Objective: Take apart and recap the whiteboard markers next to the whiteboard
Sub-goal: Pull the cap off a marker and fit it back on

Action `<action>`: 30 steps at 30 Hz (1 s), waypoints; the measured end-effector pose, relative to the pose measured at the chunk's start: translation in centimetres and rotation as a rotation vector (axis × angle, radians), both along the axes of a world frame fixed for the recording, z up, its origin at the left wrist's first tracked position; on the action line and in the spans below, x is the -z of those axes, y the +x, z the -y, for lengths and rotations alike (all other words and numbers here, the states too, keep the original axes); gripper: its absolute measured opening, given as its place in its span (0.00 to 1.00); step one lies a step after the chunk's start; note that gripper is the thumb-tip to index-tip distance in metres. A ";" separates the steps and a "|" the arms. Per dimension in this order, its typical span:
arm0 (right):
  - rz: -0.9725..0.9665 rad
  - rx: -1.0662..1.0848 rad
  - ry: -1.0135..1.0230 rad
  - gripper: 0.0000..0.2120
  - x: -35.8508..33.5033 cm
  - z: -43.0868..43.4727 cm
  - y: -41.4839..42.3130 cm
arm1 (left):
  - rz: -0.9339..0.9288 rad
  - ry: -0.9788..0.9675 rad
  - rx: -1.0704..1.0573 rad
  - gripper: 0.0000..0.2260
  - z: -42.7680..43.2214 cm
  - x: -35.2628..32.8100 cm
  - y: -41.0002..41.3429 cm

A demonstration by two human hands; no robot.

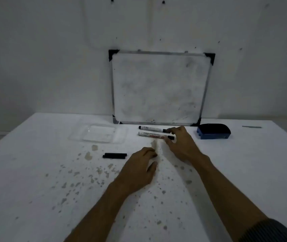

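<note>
Two white whiteboard markers lie side by side on the table in front of the whiteboard, both uncapped. The far marker and the near marker point their black tips to the right. My right hand rests at those right ends, its fingertips touching both markers without lifting them. Two black caps lie together on the table to the left. My left hand lies flat on the table right of the caps, fingers loosely apart, holding nothing.
A clear plastic tray sits left of the markers. A dark blue eraser stands right of them, near the whiteboard's corner. A thin grey strip lies far right. The white table is speckled with stains.
</note>
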State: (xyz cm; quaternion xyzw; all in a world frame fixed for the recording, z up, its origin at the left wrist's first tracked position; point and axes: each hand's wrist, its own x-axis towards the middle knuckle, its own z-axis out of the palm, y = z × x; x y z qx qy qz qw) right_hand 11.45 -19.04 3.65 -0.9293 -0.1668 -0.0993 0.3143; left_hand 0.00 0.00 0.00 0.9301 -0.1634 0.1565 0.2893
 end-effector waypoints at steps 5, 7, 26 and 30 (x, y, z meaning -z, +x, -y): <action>-0.037 0.019 -0.002 0.15 0.4 -0.7 -0.5 | -0.028 -0.093 0.018 0.18 0.0 -0.6 0.0; -0.050 0.039 0.033 0.14 0.1 -0.5 -1.8 | -0.046 -0.191 -0.018 0.15 0.0 -0.9 -0.4; -0.168 -0.058 0.342 0.15 -3.2 0.5 -16.3 | -0.388 -0.966 0.045 0.15 -0.2 -7.8 -6.7; -0.191 -0.115 0.552 0.09 -4.2 -1.2 -13.5 | -0.327 -0.746 0.008 0.14 -0.9 -6.7 -5.8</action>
